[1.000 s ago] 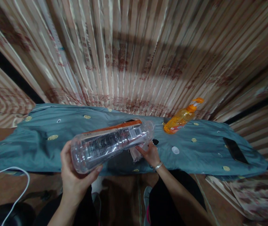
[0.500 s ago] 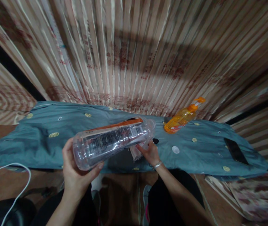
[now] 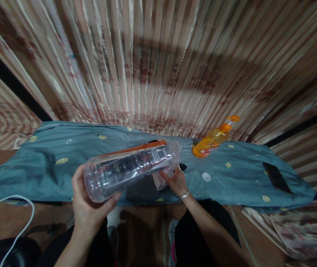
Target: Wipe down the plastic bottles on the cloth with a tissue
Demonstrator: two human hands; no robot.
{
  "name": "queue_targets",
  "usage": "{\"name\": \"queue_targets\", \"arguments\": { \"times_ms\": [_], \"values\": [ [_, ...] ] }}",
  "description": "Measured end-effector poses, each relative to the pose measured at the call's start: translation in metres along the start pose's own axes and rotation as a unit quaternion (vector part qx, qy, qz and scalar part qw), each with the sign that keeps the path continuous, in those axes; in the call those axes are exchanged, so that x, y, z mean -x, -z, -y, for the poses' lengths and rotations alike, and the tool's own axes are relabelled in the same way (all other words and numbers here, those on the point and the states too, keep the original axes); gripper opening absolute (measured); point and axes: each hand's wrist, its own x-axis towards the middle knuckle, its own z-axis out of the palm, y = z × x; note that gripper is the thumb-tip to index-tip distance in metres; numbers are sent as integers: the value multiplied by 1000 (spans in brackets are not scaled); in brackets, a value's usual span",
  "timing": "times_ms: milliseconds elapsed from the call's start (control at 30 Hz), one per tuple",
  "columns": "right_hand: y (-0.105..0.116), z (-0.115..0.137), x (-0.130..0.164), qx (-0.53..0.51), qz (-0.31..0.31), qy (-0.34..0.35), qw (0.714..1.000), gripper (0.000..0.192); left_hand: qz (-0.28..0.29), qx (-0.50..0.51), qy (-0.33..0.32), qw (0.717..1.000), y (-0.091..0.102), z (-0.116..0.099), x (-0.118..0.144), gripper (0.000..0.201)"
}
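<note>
My left hand (image 3: 87, 209) grips the base of a large clear plastic bottle (image 3: 132, 168) with an orange-edged label, held on its side above a blue-grey cloth (image 3: 49, 174). The bottle's neck points right, toward my right hand (image 3: 175, 181). That hand rests on the cloth and pinches a small pale wrapper or cloth piece (image 3: 159, 180) just under the bottle's mouth. A small black item (image 3: 183, 167) lies beside its fingers.
An orange pump bottle (image 3: 214, 139) stands at the back of the cloth. A white cap (image 3: 206, 177) and a dark phone (image 3: 276, 178) lie to the right. Striped curtains (image 3: 158, 66) hang behind. A white cable (image 3: 13, 218) loops at the lower left.
</note>
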Motion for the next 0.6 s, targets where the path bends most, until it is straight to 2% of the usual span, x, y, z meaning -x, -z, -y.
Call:
{"name": "queue_targets", "arguments": {
  "times_ms": [233,333,467,600],
  "values": [
    [-2,0,0,-11,3,-4,1000,60,-35,-15,-3,999,-8,-8,8,111],
    [-2,-1,0,-11,-3,0,1000,60,13,-24,-16,999,0,0,4,115],
    [-2,0,0,-5,-6,2,1000,62,19,-25,-25,999,7,7,0,114],
    [0,3,0,2,-4,-1,1000,65,21,-16,-29,999,3,2,1,113]
  ]
}}
